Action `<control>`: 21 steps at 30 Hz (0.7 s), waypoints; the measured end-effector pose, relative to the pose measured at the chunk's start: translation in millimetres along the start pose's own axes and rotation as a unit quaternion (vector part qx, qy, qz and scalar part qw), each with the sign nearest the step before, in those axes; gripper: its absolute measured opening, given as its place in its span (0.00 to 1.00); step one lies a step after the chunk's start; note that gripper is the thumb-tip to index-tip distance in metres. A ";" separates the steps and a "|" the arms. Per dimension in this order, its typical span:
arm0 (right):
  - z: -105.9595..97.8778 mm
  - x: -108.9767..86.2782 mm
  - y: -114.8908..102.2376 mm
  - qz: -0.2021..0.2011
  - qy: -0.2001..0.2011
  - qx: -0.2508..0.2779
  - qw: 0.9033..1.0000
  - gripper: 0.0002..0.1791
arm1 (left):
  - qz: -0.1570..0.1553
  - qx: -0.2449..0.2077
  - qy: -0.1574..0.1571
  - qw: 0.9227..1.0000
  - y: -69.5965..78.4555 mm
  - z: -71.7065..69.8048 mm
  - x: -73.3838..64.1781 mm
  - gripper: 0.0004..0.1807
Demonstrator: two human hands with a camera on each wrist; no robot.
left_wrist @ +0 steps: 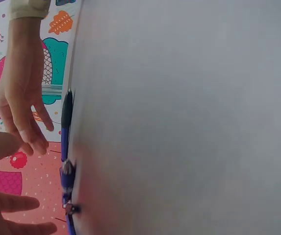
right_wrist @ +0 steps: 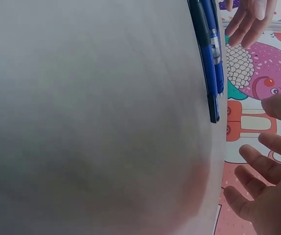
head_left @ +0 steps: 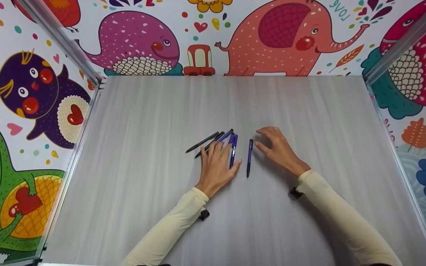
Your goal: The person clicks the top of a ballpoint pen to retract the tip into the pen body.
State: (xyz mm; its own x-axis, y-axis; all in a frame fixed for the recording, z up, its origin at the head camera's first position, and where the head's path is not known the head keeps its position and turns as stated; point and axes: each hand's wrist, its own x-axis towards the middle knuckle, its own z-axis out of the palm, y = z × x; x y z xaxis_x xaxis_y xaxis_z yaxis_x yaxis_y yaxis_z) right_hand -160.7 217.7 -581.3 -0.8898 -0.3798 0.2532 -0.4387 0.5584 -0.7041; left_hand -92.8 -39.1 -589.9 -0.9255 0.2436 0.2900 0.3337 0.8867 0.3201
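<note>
Several pens lie fanned out near the middle of the table. My left hand [head_left: 216,168] is over them with its fingers spread, hiding parts of some. A black pen [head_left: 202,142] sticks out at the left of the group, and a blue pen [head_left: 234,149] shows beside the left thumb. Farther right, a single dark blue pen [head_left: 249,159] lies apart, pointing roughly toward me. Just right of that pen is my right hand [head_left: 277,149], fingers loosely bent and apart with nothing between them. In the right wrist view its fingers [right_wrist: 265,166] are spread.
The grey table [head_left: 142,111] has metal rails [head_left: 72,162] along its sides. Panels printed with cartoon animals, such as an elephant [head_left: 272,55] and a whale [head_left: 135,40], stand around it. A small black device [head_left: 204,214] sits at the left wrist, another [head_left: 296,193] at the right.
</note>
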 end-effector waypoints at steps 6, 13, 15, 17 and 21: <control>10.5 6.7 0.8 0.002 -0.008 0.014 1.000 0.22 | -0.009 0.013 0.013 1.000 3.2 3.3 -8.0 0.33; 22.2 15.3 4.2 0.017 -0.012 0.037 0.999 0.22 | -0.028 0.001 0.014 1.000 7.2 7.1 -16.2 0.31; 24.8 16.7 3.8 0.021 -0.012 0.039 0.999 0.22 | -0.032 -0.002 0.010 0.999 8.1 8.0 -18.2 0.31; 27.4 18.3 3.6 0.025 -0.012 0.042 0.999 0.23 | -0.031 -0.002 0.013 0.999 8.8 9.3 -20.2 0.31; 32.6 22.4 3.6 0.034 -0.017 0.039 0.999 0.24 | -0.029 0.002 0.019 0.999 9.9 12.1 -24.4 0.30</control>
State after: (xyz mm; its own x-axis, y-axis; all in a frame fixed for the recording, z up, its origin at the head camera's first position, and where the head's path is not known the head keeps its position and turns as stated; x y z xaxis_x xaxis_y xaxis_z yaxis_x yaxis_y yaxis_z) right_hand -178.0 187.2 -599.8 -0.9114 -0.3691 0.1819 -0.3658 0.5246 -0.7688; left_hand -69.1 -31.5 -604.8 -0.9358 0.1768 0.3048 0.2789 0.9003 0.3341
